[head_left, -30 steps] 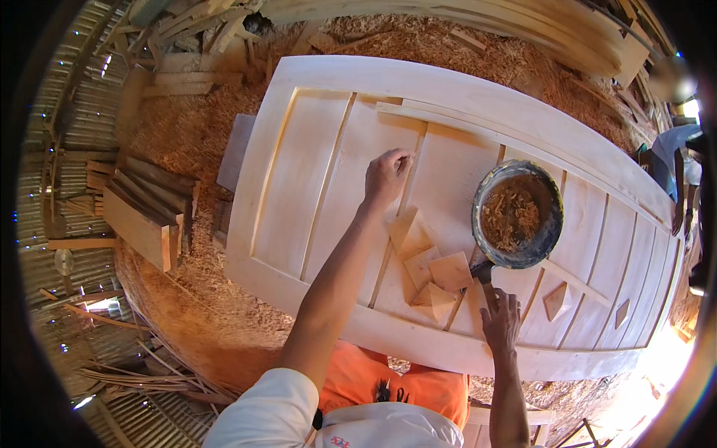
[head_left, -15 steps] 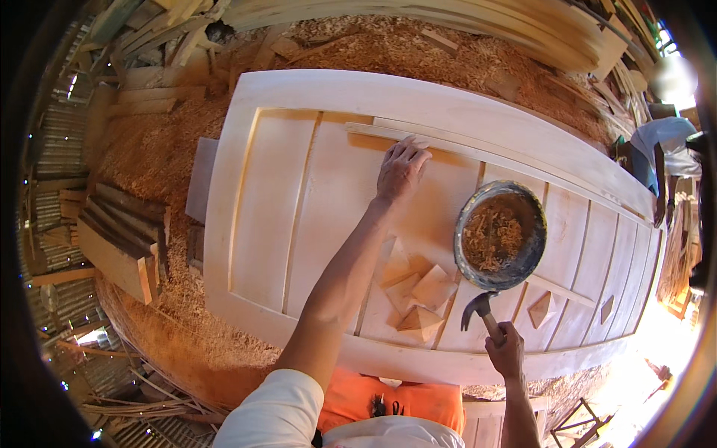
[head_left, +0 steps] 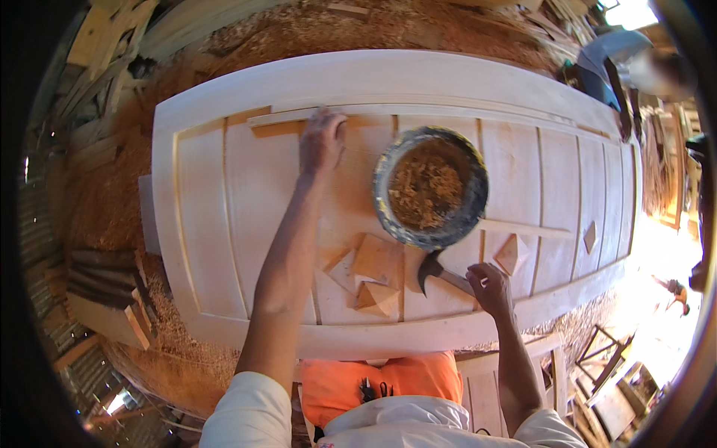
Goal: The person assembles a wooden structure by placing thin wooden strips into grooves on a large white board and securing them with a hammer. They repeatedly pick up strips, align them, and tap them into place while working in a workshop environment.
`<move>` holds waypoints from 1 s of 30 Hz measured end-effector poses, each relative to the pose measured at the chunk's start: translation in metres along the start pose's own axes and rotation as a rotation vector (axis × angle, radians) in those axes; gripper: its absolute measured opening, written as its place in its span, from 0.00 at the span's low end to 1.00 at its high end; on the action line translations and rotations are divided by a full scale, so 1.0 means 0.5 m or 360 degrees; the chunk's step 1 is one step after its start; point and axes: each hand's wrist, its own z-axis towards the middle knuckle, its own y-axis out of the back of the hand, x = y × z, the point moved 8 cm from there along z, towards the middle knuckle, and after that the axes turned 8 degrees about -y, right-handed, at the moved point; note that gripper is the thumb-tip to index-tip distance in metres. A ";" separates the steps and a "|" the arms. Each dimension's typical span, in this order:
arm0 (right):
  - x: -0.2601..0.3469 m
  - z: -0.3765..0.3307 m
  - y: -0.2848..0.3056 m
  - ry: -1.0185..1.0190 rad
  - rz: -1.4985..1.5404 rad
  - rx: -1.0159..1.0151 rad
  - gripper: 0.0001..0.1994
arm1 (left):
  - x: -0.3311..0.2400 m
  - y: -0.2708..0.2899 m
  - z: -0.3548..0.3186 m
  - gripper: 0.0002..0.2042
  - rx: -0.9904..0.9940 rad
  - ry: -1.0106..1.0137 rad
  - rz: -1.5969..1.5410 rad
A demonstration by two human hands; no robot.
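Note:
A long, pale panelled wooden door (head_left: 194, 313) lies flat before me. My left hand (head_left: 322, 142) reaches to its far side, fingers curled over a thin wooden strip (head_left: 280, 117) that runs along the inner edge of the frame. In my right hand (head_left: 491, 288), near the door's front edge, is the handle of a claw hammer (head_left: 453, 281); its dark head points left, just below a round bucket (head_left: 384, 216). Wood shavings cover what can be seen of the bucket's contents. Left of the hammer, several pyramid-faced wooden blocks (head_left: 376, 257) sit in a loose cluster.
Another diamond-shaped block (head_left: 512, 254) and a second thin strip (head_left: 526, 228) lie on the door's right part. Shavings (head_left: 104, 187) cover the ground. Stacked boards (head_left: 108, 313) stand at left. Another person (head_left: 609, 63) bends over at the far right.
The view has shifted, so the door appears further left and nearer. My right hand has tilted the hammer so its head points left. The left hand stays at the strip.

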 end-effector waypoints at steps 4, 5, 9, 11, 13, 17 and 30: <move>-0.049 0.019 0.068 -0.0023 0.0019 -0.0292 0.05 | -0.020 0.037 -0.031 0.07 -0.0036 0.0156 -0.0206; -0.068 0.033 0.088 -0.0132 0.0069 -0.0367 0.04 | -0.018 0.036 -0.054 0.07 0.0009 0.0306 -0.0322; -0.033 0.100 0.157 -0.0015 0.0070 -0.0567 0.04 | -0.028 0.046 -0.149 0.08 0.0086 0.0659 -0.0433; 0.031 0.133 0.163 0.0130 0.0135 -0.0563 0.05 | -0.044 0.076 -0.196 0.08 0.0009 0.0704 -0.0432; 0.107 0.160 0.152 0.0243 0.0224 -0.0556 0.05 | -0.063 0.105 -0.246 0.08 0.0003 0.0809 -0.0380; 0.279 0.212 0.060 0.0632 0.0217 -0.0235 0.05 | -0.112 0.165 -0.340 0.08 0.0019 0.0962 -0.0296; 0.139 0.072 -0.030 0.0130 -0.0146 0.0160 0.12 | 0.055 0.136 -0.129 0.07 -0.0200 0.0381 0.0112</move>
